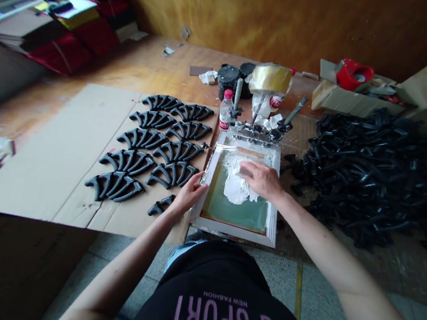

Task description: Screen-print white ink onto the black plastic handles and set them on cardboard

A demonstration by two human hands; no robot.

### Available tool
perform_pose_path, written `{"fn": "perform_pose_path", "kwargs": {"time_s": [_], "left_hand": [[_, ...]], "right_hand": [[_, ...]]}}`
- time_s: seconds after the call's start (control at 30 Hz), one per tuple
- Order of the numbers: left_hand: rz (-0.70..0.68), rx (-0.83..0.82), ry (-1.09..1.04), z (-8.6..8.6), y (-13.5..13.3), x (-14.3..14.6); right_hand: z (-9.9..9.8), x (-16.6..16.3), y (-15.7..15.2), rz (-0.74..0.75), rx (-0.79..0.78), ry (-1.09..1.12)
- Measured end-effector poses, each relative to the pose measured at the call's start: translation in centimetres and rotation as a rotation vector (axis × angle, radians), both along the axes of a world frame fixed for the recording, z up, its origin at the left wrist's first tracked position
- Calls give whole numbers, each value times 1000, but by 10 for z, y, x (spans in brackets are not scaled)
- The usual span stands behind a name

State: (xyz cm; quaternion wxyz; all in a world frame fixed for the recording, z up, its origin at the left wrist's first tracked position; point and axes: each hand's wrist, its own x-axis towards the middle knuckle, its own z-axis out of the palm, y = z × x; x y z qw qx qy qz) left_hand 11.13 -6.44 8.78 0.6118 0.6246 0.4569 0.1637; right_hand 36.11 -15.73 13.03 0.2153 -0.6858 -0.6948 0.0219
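A small screen-printing frame (pixel 234 231) with a green mesh and white ink lies at the table's front edge. My right hand (pixel 261 179) is closed on a squeegee (pixel 240 169) that rests in the white ink on the mesh. My left hand (pixel 189 194) grips the frame's left edge, fingers curled over it. One black curved plastic part (pixel 161 205) lies just left of that hand on the cardboard sheet (pixel 61 162).
Rows of black curved parts (pixel 153 147) are laid out on the cardboard. A big heap of the same parts (pixel 376 169) lies at the right. Behind the frame stand a small bottle (pixel 225 110), dark ink pots (pixel 228 79) and a tape roll (pixel 271 78). Boxes sit at the far right.
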Motion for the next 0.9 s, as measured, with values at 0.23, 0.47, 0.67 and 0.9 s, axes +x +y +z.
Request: {"fn": "perform_pose_path", "kwargs": {"time_s": [0.23, 0.47, 0.67, 0.9], "left_hand": [[107, 124, -184, 93, 9, 18], [149, 144, -564, 135, 38, 78], [100, -279, -332, 60, -32, 62], [262, -676, -306, -6, -93, 32]], "right_hand": [[39, 103, 9, -517, 143, 83], [-52, 71, -45, -352, -105, 267], [-77, -9, -45, -204, -89, 188], [-52, -77, -46, 81, -36, 217]]}}
